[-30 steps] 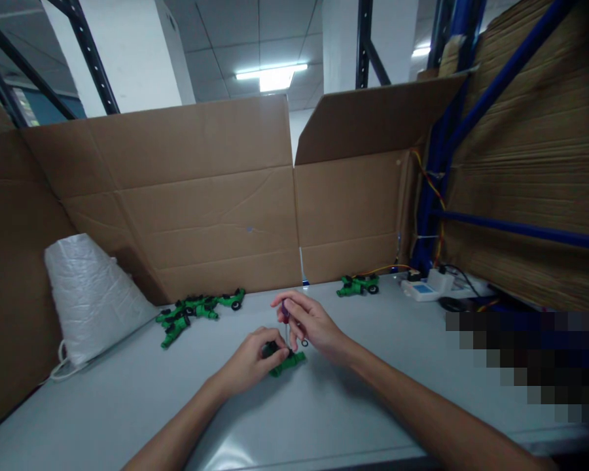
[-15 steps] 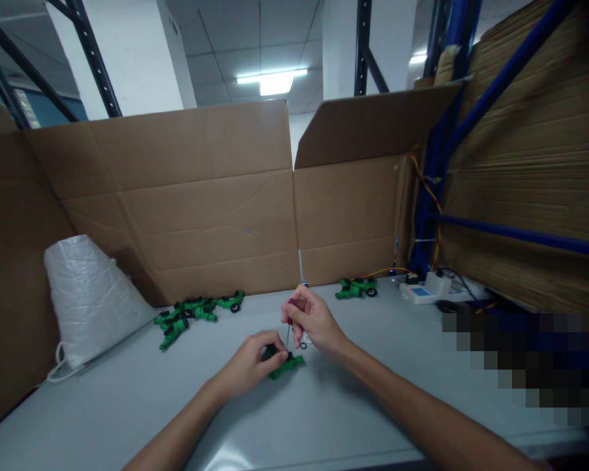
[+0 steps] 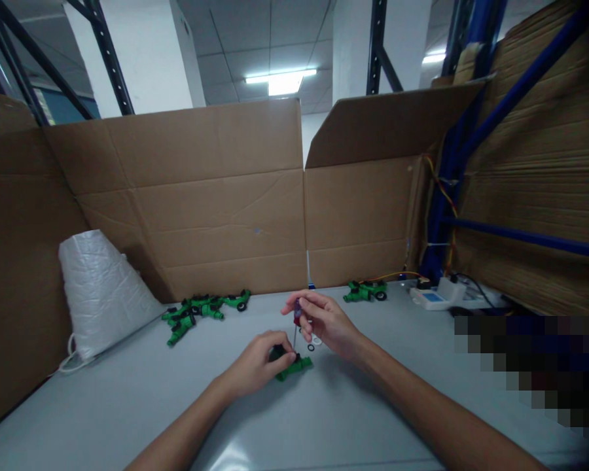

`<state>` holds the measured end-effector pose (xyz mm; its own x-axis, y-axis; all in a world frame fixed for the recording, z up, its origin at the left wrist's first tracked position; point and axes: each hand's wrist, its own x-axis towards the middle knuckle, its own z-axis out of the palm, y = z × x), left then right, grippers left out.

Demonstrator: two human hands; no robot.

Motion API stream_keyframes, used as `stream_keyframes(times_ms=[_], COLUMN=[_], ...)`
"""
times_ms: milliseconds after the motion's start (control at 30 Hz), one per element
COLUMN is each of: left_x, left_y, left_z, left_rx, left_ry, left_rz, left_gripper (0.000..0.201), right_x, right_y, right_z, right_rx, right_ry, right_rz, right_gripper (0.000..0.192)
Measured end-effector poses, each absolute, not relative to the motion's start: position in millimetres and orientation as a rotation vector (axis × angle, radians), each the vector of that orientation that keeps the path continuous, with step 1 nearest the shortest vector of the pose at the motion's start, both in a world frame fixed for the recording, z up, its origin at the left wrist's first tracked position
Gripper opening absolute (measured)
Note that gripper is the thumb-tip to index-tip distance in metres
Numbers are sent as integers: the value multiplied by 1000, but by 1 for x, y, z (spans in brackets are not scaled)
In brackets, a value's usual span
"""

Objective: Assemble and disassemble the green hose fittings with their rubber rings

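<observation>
My left hand (image 3: 262, 360) is closed around a green plastic part (image 3: 297, 367) with black pieces on it, held low at the table surface. Part of it hides behind my fingers. Between thumb and fingers, my right hand (image 3: 326, 320) grips a screwdriver (image 3: 297, 314) with a dark red handle. Its thin shaft points down, and the tip meets the black top of the green part beside my left thumb. A small black ring (image 3: 311, 348) lies on the table just under my right hand, near a small white round piece (image 3: 317, 339).
Several similar green parts (image 3: 206, 307) lie in a cluster at the back left, and more green parts (image 3: 364, 291) at the back right. A white wrapped bundle (image 3: 105, 297) stands left. A power strip (image 3: 434, 297) sits right, by a blue post. Cardboard (image 3: 216, 216) walls the back.
The whole view has shifted slightly, moving the scene rightward. My right fingers have loosened and extended around the screwdriver handle, while the left hand keeps its hold on the green part.
</observation>
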<state>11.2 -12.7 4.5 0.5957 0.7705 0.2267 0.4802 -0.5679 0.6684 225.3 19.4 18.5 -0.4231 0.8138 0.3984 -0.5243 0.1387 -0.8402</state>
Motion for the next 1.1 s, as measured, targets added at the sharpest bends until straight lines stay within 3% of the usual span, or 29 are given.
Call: stream_keyframes(times_ms=[733, 1100], left_x=[12, 12], left_y=[-13, -10], left_z=[1, -1], left_rx=[2282, 2284], left_ry=[973, 995], left_rz=[723, 737], left_gripper=[31, 33], right_x=[226, 217], right_y=[16, 18], right_z=[18, 17], right_rx=[-267, -345], right_ry=[-1393, -1438], right_rz=[1659, 1448], right_gripper=[32, 41])
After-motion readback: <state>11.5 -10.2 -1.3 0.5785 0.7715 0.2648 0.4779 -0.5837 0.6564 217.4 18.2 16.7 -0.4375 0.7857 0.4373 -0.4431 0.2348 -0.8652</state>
